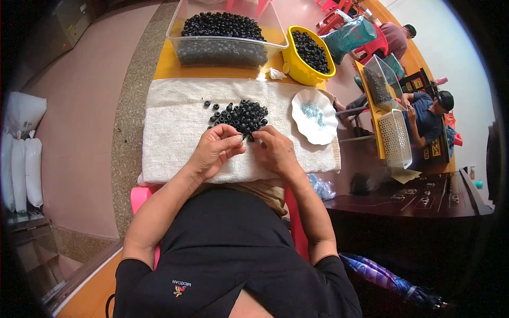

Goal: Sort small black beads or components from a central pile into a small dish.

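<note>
A pile of small black ring-shaped parts (249, 116) lies on a white towel (175, 127) in front of me. My left hand (214, 151) is closed in a pinch at the near edge of the pile, with a small black part (242, 136) at its thumb and fingertip. Just to the right, my right hand (277, 151) has its fingers bent and pressed together close to the left fingertips. Whatever those right fingers hold is too small to make out. A white scalloped dish (305, 132) with small pale blue bits sits right of the pile.
Behind the towel stand a clear plastic bin (222, 50) and a yellow tub (299, 68), both holding many black parts. A crumpled tissue (275, 73) lies between them and the towel. At the right, another person (424, 114) sits by a white perforated basket (395, 139).
</note>
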{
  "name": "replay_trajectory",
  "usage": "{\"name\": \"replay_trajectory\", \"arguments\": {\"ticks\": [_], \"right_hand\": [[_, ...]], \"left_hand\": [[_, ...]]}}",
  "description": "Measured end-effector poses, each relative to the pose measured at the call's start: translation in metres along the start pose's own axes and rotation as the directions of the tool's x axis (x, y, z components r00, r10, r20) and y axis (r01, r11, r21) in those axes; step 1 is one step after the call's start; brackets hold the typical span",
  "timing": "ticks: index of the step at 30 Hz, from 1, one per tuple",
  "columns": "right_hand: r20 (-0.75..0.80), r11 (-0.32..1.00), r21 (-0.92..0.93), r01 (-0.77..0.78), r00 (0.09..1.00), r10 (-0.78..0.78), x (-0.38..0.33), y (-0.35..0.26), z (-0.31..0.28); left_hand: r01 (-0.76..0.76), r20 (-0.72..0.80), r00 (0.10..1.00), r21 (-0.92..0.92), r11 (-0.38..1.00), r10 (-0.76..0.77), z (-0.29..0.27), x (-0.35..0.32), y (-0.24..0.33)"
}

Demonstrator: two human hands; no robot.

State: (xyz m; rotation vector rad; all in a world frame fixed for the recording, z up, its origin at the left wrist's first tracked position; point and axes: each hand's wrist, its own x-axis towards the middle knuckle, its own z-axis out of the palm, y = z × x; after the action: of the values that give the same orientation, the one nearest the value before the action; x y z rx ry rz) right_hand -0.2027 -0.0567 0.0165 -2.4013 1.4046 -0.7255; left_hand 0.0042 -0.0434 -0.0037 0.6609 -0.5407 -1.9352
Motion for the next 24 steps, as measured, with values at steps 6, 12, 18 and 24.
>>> {"name": "replay_trajectory", "arguments": {"ticks": [6, 12, 18, 24], "right_hand": [[0.0, 0.997, -0.068, 0.049, 0.999, -0.049, 0.004, 0.006, -0.001], [0.035, 0.981, -0.18, 0.066, 0.998, -0.061, 0.009, 0.005, 0.001], [0.066, 0.963, -0.255, 0.081, 0.996, -0.066, 0.008, 0.009, 0.003], [0.031, 0.985, -0.169, 0.042, 0.999, -0.037, 0.011, 0.004, 0.0]], "left_hand": [[0.003, -0.001, 1.0, 0.013, 1.0, -0.003, 0.0, 0.001, -0.001], [-0.002, 0.01, 1.0, 0.037, 0.999, 0.002, -0.002, 0.001, -0.002], [-0.008, 0.017, 1.0, 0.051, 0.999, 0.007, -0.001, 0.001, -0.003], [-0.012, 0.016, 1.0, 0.06, 0.998, 0.011, -0.001, 0.001, -0.003]]}}
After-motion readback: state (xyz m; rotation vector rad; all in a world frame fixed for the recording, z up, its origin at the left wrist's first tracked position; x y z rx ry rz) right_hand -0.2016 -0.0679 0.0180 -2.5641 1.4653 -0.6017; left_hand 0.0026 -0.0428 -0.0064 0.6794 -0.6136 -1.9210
